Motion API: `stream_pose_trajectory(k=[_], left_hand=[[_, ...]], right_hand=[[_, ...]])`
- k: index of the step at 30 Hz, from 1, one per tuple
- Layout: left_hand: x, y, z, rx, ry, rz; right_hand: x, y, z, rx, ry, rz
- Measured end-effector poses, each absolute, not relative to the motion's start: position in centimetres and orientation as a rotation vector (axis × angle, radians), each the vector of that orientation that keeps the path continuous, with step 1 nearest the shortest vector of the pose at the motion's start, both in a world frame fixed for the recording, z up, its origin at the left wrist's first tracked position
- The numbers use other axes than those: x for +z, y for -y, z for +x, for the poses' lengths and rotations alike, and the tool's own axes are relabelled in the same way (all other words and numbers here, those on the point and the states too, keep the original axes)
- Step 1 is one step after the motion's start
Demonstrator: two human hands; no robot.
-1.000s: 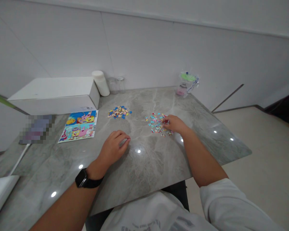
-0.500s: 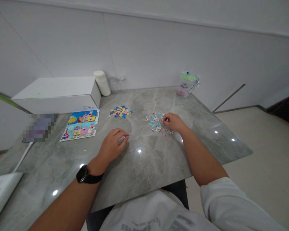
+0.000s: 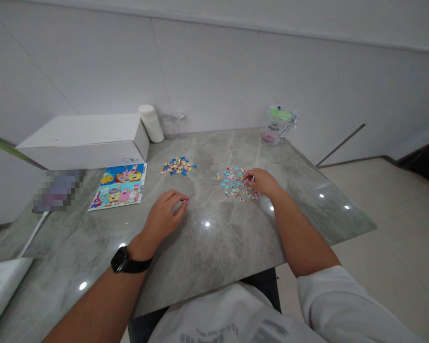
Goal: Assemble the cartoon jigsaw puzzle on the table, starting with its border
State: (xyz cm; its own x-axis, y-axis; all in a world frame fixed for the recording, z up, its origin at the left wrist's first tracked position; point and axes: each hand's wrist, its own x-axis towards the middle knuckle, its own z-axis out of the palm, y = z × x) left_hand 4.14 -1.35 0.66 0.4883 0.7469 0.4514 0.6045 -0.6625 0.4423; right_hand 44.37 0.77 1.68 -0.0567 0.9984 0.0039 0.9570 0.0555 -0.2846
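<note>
Presently, head view: my bare right hand [image 3: 262, 182] is bent over a loose scatter of small turquoise, pink and cream puzzle pieces [image 3: 232, 176], on the right half of the grey marble-patterned tabletop [image 3: 218, 250]; thumb and forefinger are drawn close together over its right side, and whether a piece sits between them I cannot tell; my bare left hand [image 3: 166, 212] is curled near mid-table, thumb and forefinger close, contents likewise unclear.

Risks, as I judge them: the pieces look thin and the surface slick, so a sideways brush could push some away or overlap them; a loose pinch could drop one; a wide leftward sweep could mix the scatter with the compact heap of blue, yellow and tan puzzle pieces [image 3: 178, 166].

Materials: pieces flat, knobbed, apparently card; tabletop polished, reflective; glossy rectangular cartoon-printed sheet [image 3: 119, 186], just in front of the long white cardboard box [image 3: 80, 133].
</note>
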Motion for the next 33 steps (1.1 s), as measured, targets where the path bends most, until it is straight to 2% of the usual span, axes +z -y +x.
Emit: stream_pose_trajectory(k=[9,20,26,33], left_hand=[[1.3,1.3,3.7,1.032,-1.318,2.426],[1.6,1.2,3.6,1.045,-1.331,2.417],[1.3,1.2,3.6,1.038,-1.314,2.442],[1.3,1.3,3.8,0.991,-1.314,2.439]], right_hand=[[-0.8,-2.0,43.2,0.279,2.179,-2.024],[1.2,-1.1,49.4,0.144,1.801,-2.202],[2.1,-0.2,50.6,0.396,1.826,-2.395],[2.5,0.5,49.2,0.663,2.034,-2.365]])
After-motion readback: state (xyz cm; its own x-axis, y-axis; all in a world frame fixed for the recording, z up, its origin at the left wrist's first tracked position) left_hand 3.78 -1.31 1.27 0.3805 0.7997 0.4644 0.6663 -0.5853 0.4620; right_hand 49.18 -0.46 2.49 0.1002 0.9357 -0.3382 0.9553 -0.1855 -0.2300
